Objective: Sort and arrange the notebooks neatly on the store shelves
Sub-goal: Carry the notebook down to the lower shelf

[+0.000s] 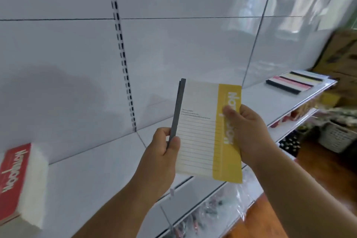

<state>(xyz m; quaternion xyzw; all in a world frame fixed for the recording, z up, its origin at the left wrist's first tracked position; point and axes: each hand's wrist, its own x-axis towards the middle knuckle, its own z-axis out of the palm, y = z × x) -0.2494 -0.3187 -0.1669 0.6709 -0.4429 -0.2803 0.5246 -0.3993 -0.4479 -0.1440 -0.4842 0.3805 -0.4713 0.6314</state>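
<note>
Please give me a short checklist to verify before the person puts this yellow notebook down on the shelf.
1. Grip: left hand holds the spine edge and right hand the yellow band of the yellow notebook: ok.
2. Bare space on the shelf below the hands: ok.
3. Matching pile: the red notebooks lie at left, the fanned notebooks at far right; which one takes yellow: cannot tell.
4. Notebook over the shelf: it hangs at the front edge: not ok.
5. Cover condition: blurred: cannot tell.

The red notebook stack [16, 185] is cut off at the left edge. Boxes [342, 54] at right are blurred. Goods under the shelf [96, 189] are indistinct.
</note>
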